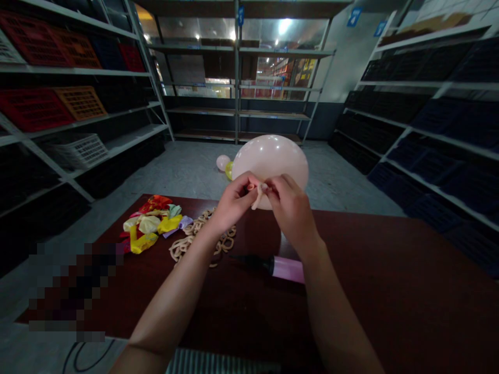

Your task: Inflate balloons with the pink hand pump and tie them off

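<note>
On my feed the left hand [234,203] and right hand [291,213] hover over the bench [374,280], fingers [278,189] pressed together pinching the neck [256,198] of the pale pink balloon [273,158] (its round body sits just beyond them), the neck's tip drooping between both hands

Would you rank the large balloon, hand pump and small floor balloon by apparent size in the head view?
1. Large pale pink balloon
2. Pink and black hand pump, nearer the camera, so unsure
3. Small pale pink balloon on the floor
</note>
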`<action>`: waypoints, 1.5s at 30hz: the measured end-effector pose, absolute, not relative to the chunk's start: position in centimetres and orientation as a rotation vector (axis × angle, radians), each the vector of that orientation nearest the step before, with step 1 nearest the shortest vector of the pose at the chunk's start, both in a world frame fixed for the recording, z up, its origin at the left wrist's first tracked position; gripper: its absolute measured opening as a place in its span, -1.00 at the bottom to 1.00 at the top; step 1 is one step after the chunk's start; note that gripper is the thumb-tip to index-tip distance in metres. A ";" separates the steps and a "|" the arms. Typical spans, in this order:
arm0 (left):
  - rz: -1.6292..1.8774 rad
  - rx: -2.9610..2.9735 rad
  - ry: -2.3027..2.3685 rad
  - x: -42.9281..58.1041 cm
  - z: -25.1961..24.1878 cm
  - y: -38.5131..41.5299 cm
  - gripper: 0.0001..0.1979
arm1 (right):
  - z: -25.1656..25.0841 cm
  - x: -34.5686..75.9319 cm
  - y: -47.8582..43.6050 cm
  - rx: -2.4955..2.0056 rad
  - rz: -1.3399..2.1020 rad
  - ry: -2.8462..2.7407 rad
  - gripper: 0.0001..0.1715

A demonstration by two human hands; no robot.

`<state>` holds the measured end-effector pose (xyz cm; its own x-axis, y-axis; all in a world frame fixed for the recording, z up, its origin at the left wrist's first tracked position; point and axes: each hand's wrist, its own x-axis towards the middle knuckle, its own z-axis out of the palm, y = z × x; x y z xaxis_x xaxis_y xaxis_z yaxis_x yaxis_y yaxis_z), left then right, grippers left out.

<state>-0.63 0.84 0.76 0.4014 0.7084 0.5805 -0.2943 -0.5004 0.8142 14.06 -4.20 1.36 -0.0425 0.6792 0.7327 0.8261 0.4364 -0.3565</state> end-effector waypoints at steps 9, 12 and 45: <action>1.260 1.944 0.201 -1.0 0.7 1.4 -0.83 | 1.2 14.2 -4.1 -1.138 -0.112 -1.661 -0.89; 1.341 2.046 0.227 -1.0 0.6 1.5 -0.86 | 1.3 14.2 -4.1 -1.132 -0.092 -1.649 -0.88; 1.341 1.780 0.483 -1.7 1.0 1.1 -0.70 | 1.2 14.7 -4.0 -1.062 1.052 -1.349 -0.65</action>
<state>-1.66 1.06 0.97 0.3552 0.7190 0.5974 -0.1730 -0.5775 0.7978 14.68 -4.02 1.20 -0.0311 0.9768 0.2118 0.0325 0.2127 -0.9766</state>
